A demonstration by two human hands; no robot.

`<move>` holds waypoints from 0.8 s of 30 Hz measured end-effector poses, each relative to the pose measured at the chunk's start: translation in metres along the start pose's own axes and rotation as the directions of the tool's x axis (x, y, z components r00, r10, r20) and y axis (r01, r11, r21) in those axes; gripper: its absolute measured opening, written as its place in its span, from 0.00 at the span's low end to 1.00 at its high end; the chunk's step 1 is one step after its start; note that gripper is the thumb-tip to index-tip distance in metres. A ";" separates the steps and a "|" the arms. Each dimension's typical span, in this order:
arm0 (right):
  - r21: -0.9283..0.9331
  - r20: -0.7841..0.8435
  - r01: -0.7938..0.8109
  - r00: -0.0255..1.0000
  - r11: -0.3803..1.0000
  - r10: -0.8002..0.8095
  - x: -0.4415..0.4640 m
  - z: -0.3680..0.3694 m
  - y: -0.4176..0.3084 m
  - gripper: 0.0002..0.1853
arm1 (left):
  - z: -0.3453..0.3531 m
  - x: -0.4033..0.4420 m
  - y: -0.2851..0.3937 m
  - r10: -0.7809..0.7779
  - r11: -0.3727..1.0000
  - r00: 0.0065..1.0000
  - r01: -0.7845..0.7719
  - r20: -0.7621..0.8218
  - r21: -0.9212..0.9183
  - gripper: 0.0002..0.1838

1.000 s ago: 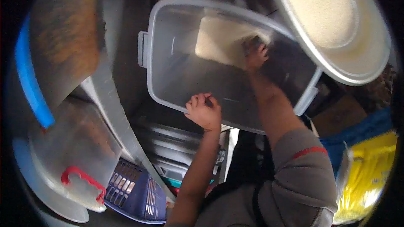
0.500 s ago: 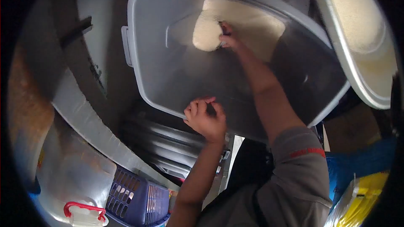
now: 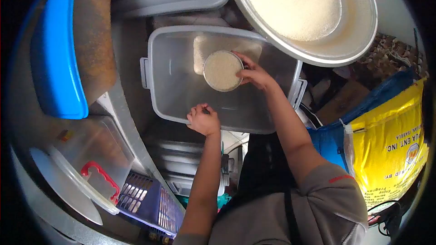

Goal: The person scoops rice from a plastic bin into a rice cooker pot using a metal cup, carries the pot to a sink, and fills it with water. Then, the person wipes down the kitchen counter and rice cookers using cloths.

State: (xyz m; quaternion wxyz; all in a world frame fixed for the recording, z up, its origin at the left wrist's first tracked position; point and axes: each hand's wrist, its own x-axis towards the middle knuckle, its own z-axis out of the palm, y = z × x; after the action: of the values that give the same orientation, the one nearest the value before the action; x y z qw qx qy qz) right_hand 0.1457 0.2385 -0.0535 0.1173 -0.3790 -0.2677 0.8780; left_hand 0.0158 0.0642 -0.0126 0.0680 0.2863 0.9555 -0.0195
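Note:
My right hand grips the side of a round metal cup filled to the top with pale rice grains. It is above the inside of a grey plastic bin, with its opening facing me. On the bin's floor, partly behind the cup, lies a pale patch of what looks like rice. My left hand is closed at the near rim of the bin, fingers curled over it. Its fingertips are partly hidden.
A large metal basin of rice stands at the upper right, overlapping the bin's corner. A grey lid lies behind. At right is a yellow sack. On the left are a blue tub, a clear box and a purple basket.
The cup was tilted low near the bin's floor; now it is raised and level, full of rice. My left hand stays at the near rim. My view has shifted and shows more surroundings.

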 end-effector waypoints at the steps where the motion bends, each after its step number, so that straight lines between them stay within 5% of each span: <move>1: 0.004 0.029 0.011 1.000 1.000 -0.011 -0.003 0.003 -0.006 0.40 | -0.001 0.001 0.001 -0.002 1.000 1.000 0.002 -0.009 0.009 0.06; 8: 0.395 -0.026 0.260 0.962 0.881 -0.272 -0.045 0.041 -0.061 0.37 | -0.005 0.000 0.002 -0.051 0.999 0.997 0.051 0.059 0.000 0.04; 10: 0.367 -0.193 0.445 0.895 0.817 -0.402 -0.054 0.040 -0.089 0.35 | -0.005 -0.001 0.002 -0.042 0.999 0.998 0.042 0.046 -0.009 0.04; 12: 0.156 -0.435 0.620 0.742 0.769 -0.510 -0.067 0.043 -0.128 0.35 | -0.004 -0.002 -0.001 -0.037 0.999 0.999 0.037 0.031 -0.008 0.04; 14: -0.185 -0.409 0.799 0.467 0.573 -0.784 -0.067 0.030 -0.164 0.39 | 0.000 -0.001 -0.001 -0.039 0.999 0.999 0.039 0.008 -0.008 0.04; 15: -0.523 -0.331 0.737 0.288 0.429 -0.899 -0.066 0.022 -0.177 0.38 | 0.001 0.000 -0.002 -0.030 1.000 1.000 0.030 -0.007 -0.009 0.04; 16: -0.894 -0.199 0.394 0.078 0.214 -0.977 -0.066 0.014 -0.188 0.38 | 0.001 -0.001 -0.003 -0.022 1.000 1.000 0.022 -0.020 -0.010 0.03; 19: -0.980 0.170 -0.115 -0.073 -0.161 -0.983 -0.063 -0.003 -0.214 0.37 | 0.001 0.000 -0.003 -0.034 0.999 0.999 0.034 -0.001 -0.013 0.04; 22: -0.986 -0.017 -0.166 -0.026 0.021 -1.000 -0.054 -0.018 -0.221 0.42 | 0.003 -0.001 -0.004 -0.029 1.000 1.000 0.029 -0.006 -0.009 0.05; 24: -0.954 0.062 -0.296 -0.036 -0.049 -0.997 -0.046 -0.033 -0.221 0.44 | 0.003 -0.002 -0.005 -0.027 1.000 1.000 0.027 -0.012 -0.011 0.04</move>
State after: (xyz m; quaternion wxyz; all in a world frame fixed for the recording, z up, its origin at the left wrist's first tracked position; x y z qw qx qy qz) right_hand 0.2020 0.4155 0.0794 0.3717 -0.5940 -0.7097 -0.0733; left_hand 0.0148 0.0586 -0.0154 0.0634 0.2732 0.9598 -0.0136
